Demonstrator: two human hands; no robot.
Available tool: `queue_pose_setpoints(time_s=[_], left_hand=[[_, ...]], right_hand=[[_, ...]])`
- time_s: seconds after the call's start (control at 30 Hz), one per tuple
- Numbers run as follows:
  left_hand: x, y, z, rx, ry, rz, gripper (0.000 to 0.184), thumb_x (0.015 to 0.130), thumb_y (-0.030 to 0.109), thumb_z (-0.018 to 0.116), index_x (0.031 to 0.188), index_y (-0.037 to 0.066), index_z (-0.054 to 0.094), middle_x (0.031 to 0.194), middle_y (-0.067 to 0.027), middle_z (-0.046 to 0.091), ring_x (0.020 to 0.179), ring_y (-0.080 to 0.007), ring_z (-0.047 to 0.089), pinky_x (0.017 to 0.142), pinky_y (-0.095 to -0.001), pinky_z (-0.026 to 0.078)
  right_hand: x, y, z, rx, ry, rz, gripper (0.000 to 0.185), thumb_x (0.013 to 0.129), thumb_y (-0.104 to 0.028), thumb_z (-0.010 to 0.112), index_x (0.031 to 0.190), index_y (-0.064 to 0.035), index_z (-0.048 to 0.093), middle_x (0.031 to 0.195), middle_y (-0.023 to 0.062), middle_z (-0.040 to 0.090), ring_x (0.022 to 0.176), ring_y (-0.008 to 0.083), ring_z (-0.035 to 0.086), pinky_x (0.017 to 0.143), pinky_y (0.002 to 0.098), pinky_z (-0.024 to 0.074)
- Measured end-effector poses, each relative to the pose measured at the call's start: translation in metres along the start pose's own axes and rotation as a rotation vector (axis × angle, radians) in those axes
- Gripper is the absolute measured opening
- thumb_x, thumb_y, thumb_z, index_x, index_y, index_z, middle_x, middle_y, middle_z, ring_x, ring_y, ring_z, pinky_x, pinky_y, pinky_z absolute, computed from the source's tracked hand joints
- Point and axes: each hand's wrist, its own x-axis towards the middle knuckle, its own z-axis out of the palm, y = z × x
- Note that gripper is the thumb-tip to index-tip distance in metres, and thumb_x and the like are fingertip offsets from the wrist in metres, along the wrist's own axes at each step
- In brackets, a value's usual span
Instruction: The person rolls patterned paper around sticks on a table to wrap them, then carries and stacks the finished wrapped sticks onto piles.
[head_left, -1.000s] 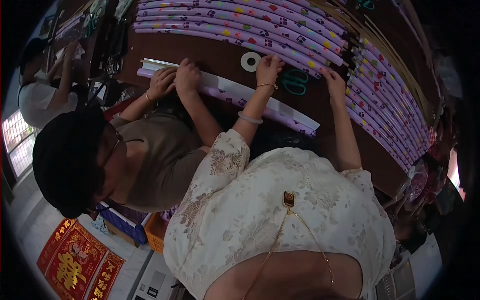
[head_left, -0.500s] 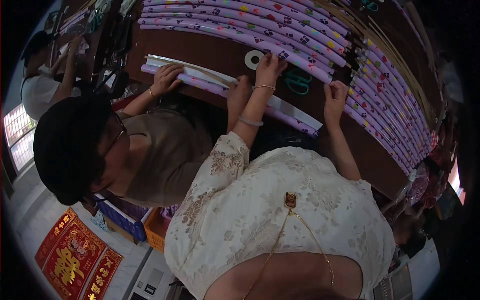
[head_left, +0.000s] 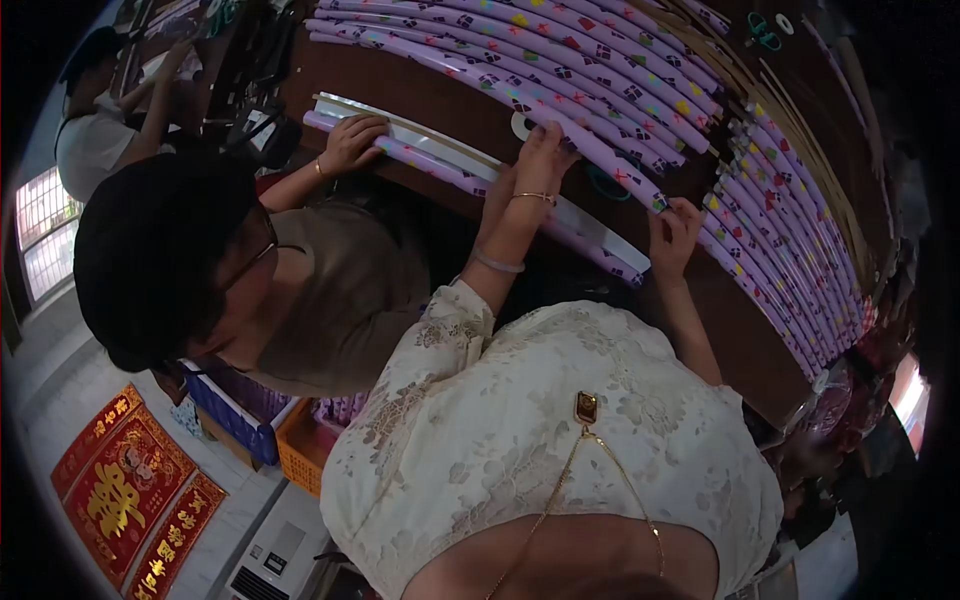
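Note:
A long purple patterned roll of wrapping paper [head_left: 480, 75] lies slanted in front of me at the near edge of a pile of similar rolls. My left hand [head_left: 543, 155] is closed on it right of its middle, fingers over the far side. My right hand [head_left: 677, 235] pinches its near right end. Under the roll, a white tape roll [head_left: 519, 124] and teal scissors [head_left: 606, 184] are partly covered. Below my left wrist lies another purple roll [head_left: 430, 166] with a white sheet edge, under a co-worker's hand [head_left: 351, 145]; that co-worker's other hand is mostly behind my forearm.
More purple rolls [head_left: 600, 60] are stacked at the back, and another bundle [head_left: 790, 240] fans out on the right. Brown strips [head_left: 800, 110] lie beyond them. The co-worker [head_left: 330, 290] sits close on my left. An orange crate [head_left: 300, 450] stands below.
My hands have drawn the roll toward me, away from the pile. It now covers part of the tape roll and most of the scissors. The view has shifted a little.

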Motion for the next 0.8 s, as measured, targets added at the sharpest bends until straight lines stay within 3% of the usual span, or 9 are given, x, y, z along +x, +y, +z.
queue_pose_setpoints(time_s=[0.1,0.2,0.27,0.33,0.4,0.5,0.53,0.67,0.8], left_hand=[[-0.003,-0.001,-0.003,-0.003,0.032,-0.009,0.035,0.09,0.023,0.041,0.116,0.001,0.038,0.11,-0.0132,0.05,0.102,-0.024,0.048,0.091,-0.0409,0.039],[-0.002,-0.004,-0.011,0.024,0.095,-0.037,0.036,0.089,0.025,0.044,0.115,0.001,0.039,0.108,-0.0127,0.052,0.099,-0.0238,0.051,0.089,-0.0409,0.04],[0.002,-0.007,-0.019,0.018,0.084,-0.014,0.036,0.089,0.026,0.044,0.114,0.002,0.04,0.108,-0.0131,0.052,0.099,-0.0231,0.051,0.089,-0.0412,0.04],[0.002,-0.011,-0.016,0.012,0.109,-0.026,0.035,0.088,0.026,0.045,0.113,0.001,0.04,0.108,-0.0133,0.053,0.098,-0.0227,0.051,0.088,-0.0417,0.041],[0.004,-0.014,-0.018,0.029,0.071,0.008,0.035,0.088,0.026,0.045,0.112,0.001,0.041,0.108,-0.0134,0.052,0.098,-0.0227,0.051,0.087,-0.0418,0.041],[0.0,-0.009,-0.015,0.066,0.096,-0.019,0.034,0.089,0.023,0.043,0.113,0.0,0.039,0.108,-0.014,0.052,0.099,-0.0237,0.05,0.088,-0.0423,0.041],[0.0,-0.008,-0.015,0.041,0.096,-0.04,0.034,0.09,0.022,0.041,0.115,-0.001,0.036,0.108,-0.0145,0.052,0.1,-0.0244,0.05,0.088,-0.0417,0.041],[-0.005,-0.004,-0.012,0.107,0.092,-0.043,0.035,0.091,0.023,0.038,0.116,-0.001,0.034,0.108,-0.0152,0.052,0.099,-0.0247,0.05,0.089,-0.0409,0.041],[-0.002,-0.007,-0.015,0.104,0.073,-0.047,0.035,0.091,0.024,0.037,0.116,0.0,0.033,0.108,-0.0155,0.052,0.099,-0.0246,0.05,0.089,-0.0407,0.041]], right_hand=[[-0.01,0.008,-0.005,-0.008,-0.12,0.038,0.018,0.074,0.003,0.058,0.088,-0.0028,0.047,0.111,0.0125,0.039,0.087,0.0202,0.05,0.074,0.0276,0.0423],[-0.019,0.0,0.001,0.679,-0.056,0.352,0.037,0.077,0.001,0.055,0.105,-0.0051,0.032,0.117,0.0155,0.037,0.087,0.0191,0.051,0.078,0.03,0.0433],[-0.016,-0.004,0.004,0.684,-0.096,0.326,0.045,0.077,0.001,0.054,0.112,-0.0051,0.026,0.12,0.0157,0.035,0.088,0.0206,0.052,0.078,0.0295,0.0438],[-0.007,-0.021,0.004,0.626,-0.103,0.528,0.053,0.078,0.001,0.054,0.119,-0.0048,0.021,0.121,0.0156,0.034,0.09,0.0211,0.052,0.079,0.0294,0.0438],[-0.003,-0.021,0.007,0.684,-0.127,0.54,0.061,0.077,0.001,0.056,0.125,-0.0043,0.017,0.121,0.0154,0.035,0.096,0.0201,0.049,0.081,0.0291,0.0431],[0.001,-0.019,0.011,0.544,-0.141,0.555,0.057,0.076,-0.003,0.06,0.122,-0.0028,0.027,0.115,0.0134,0.042,0.103,0.0183,0.044,0.081,0.0272,0.0404],[0.001,-0.017,0.014,0.513,-0.124,0.521,0.046,0.077,-0.005,0.061,0.116,-0.0019,0.037,0.11,0.0104,0.045,0.099,0.0166,0.045,0.08,0.0268,0.0395],[0.007,-0.019,0.013,0.428,-0.187,0.494,0.033,0.076,-0.005,0.062,0.105,-0.0004,0.048,0.104,0.0069,0.045,0.094,0.0154,0.046,0.08,0.0253,0.039],[0.007,-0.02,0.013,0.458,-0.173,0.524,0.034,0.075,-0.005,0.062,0.105,-0.0005,0.048,0.104,0.0071,0.045,0.095,0.0152,0.046,0.08,0.0252,0.0391]])
